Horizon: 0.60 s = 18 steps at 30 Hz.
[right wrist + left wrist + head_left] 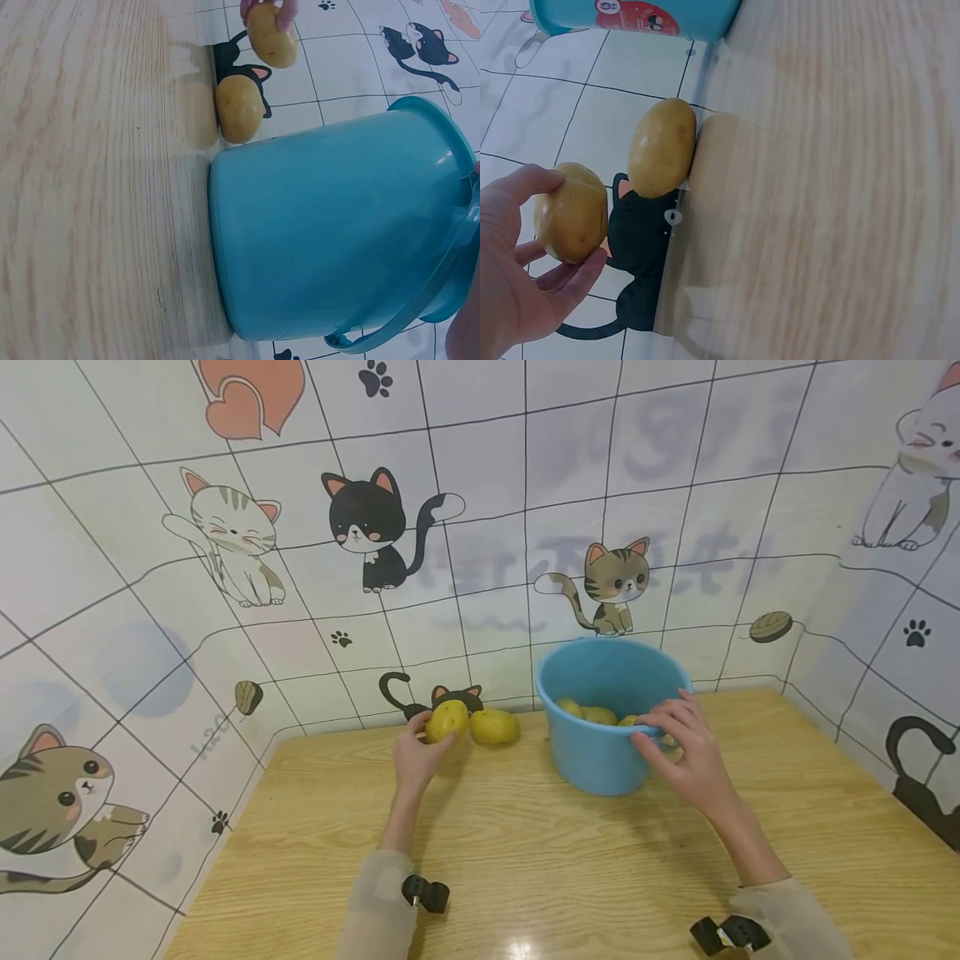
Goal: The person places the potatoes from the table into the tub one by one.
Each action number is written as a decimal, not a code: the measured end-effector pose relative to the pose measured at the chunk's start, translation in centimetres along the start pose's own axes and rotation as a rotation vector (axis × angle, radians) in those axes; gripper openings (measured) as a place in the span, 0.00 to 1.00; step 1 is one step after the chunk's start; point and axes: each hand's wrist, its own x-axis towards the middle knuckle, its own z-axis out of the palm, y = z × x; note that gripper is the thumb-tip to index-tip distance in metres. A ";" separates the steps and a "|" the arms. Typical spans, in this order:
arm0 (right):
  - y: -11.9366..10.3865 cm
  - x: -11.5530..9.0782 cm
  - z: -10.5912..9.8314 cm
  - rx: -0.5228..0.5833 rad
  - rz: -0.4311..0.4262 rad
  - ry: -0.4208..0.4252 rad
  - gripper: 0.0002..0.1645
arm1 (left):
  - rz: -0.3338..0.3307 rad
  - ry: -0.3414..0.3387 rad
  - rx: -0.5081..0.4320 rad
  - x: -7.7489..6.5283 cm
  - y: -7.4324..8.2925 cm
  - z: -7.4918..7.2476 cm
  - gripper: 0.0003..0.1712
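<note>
My left hand (420, 758) grips a yellow potato (447, 720) between thumb and fingers, raised a little off the table, as the left wrist view (571, 214) also shows. Just right of it a second potato (495, 727) lies on the table against the wall. A blue bucket (600, 760) stands upright farther right, with several potatoes (598, 716) inside; the rim partly hides them. My right hand (686, 747) holds the bucket's near right rim, thumb outside at the front. In the right wrist view the bucket (337, 225) fills much of the frame, and its handle (420, 307) hangs down the side.
The wooden table (525, 852) meets a tiled-pattern wall (487, 552) with cartoon cats at the back and sides. A dark wrist camera (426, 893) sits on the left sleeve, another camera (729, 935) on the right.
</note>
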 end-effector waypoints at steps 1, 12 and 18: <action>0.0 0.0 0.0 -0.001 0.000 0.000 0.25 | 0.006 0.003 -0.007 -0.1 0.2 0.0 0.33; 0.1 -0.1 0.1 -0.003 -0.002 0.003 0.28 | 0.039 0.055 -0.075 -0.6 2.5 0.5 0.33; 0.0 0.0 0.1 -0.006 0.002 0.002 0.28 | 0.076 0.066 -0.136 -1.0 4.0 1.0 0.33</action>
